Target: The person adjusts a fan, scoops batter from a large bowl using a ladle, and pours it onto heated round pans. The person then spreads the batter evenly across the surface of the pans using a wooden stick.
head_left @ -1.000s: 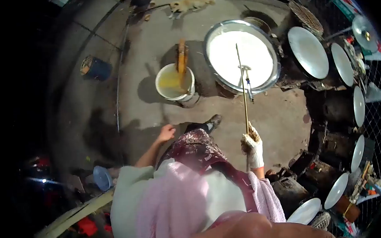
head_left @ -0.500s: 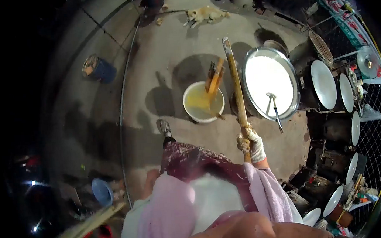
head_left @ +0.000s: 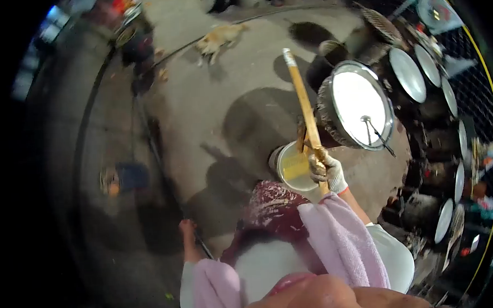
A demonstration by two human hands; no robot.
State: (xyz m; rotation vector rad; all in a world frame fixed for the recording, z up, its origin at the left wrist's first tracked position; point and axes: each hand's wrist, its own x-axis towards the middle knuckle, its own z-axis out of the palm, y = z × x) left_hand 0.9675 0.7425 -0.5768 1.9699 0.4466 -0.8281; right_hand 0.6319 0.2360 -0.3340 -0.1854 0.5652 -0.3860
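My right hand [head_left: 328,169], in a white knit glove, is wrapped round a long wooden pole [head_left: 303,99] with a whitish tip, which points up and away from me. Just behind the pole stands a white bucket [head_left: 281,172] with yellowish liquid, and a wooden piece leans in it, partly covered by the pole. Beyond, to the right, a large round metal vat [head_left: 389,120] holds white liquid, and a ladle [head_left: 379,136] rests at its edge. My bare left hand [head_left: 187,226] hangs out at my left side; its fingers are too small and blurred to make out.
Several round pans [head_left: 408,75] on dark stoves curve along the right, before a wire fence [head_left: 478,97]. A dog [head_left: 219,38] lies on the floor ahead. To the left are a blue container [head_left: 132,176] and a dark line [head_left: 158,158] across the ground.
My view has swung to the left, and the bucket now appears closer to my right hand and the pole. My left arm reaches further out from my body. The pole stays in my right hand.
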